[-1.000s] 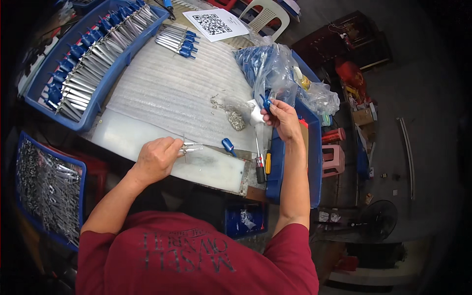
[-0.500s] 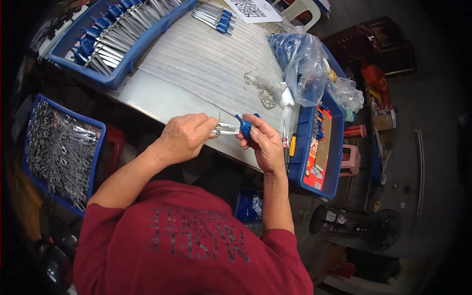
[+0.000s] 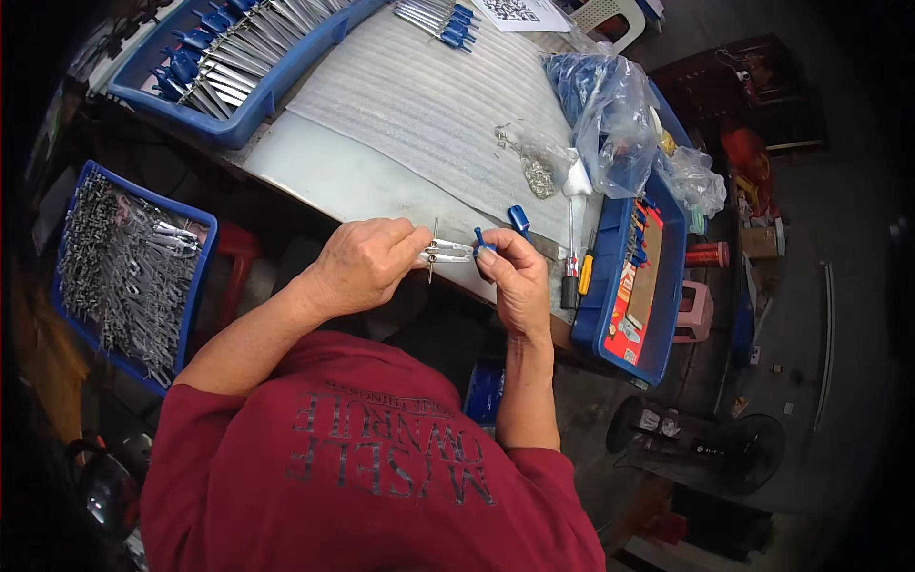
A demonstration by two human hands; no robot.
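Left hand (image 3: 367, 262) closed around small metal tool (image 3: 444, 252), held over near table edge (image 3: 381, 195). Right hand (image 3: 515, 276) pinching blue cap (image 3: 482, 240) at tool's tip. Just beyond, second blue cap (image 3: 518, 218) on table. Farther right, blue tray (image 3: 658, 286), plastic bags (image 3: 610, 114). Far left, blue bin (image 3: 238, 105) of finished pieces.

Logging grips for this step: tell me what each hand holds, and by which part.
The left hand pinches a small metal tool at its left end. The right hand grips a small blue cap at the tool's other end with its fingers.
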